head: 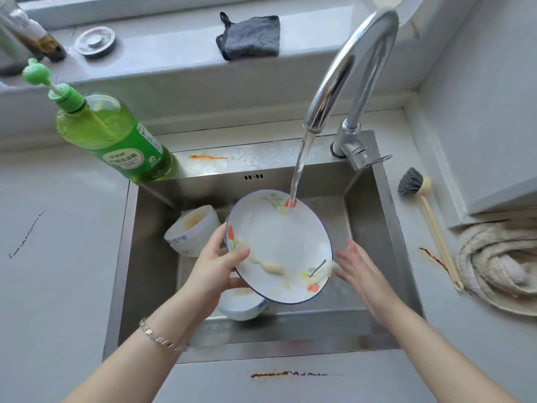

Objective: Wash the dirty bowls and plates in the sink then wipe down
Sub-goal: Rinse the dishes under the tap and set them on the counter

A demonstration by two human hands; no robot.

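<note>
The plate (279, 245) is held over the middle of the sink (377, 228), tilted so its face turns up toward the camera. Its far rim is raised and its near rim dips low, and its long axis runs from far to near, leaning slightly right. It is round, glossy white ceramic with a thin blue edge line and small orange, yellow and green flower prints around the border. Pale, pasty smears cling to its lower face.

The left hand (220, 266) grips the plate's left rim, thumb on the face and fingers curled underneath. The right hand (357, 274) is spread wide with straight fingers just beside the right rim. Whether they touch it cannot be told.

A stream of water (299, 170) from the curved chrome faucet (348, 68) lands on the plate's far rim. Left of the plate a tipped bowl (191, 231) lies on its side, yellowish inside. A second bowl (241, 303), white with blue markings, sits upright partly under the plate's near edge.

The sink is brushed steel with an orange smear (207, 157) on its back ledge. The grey desk (58, 286) carries a green soap bottle (116, 135) at the sink's far left corner. To the right lie a wooden-handled brush (412, 184) and a crumpled beige rag (499, 263), with a reddish-brown streak (290, 374) in front.
</note>
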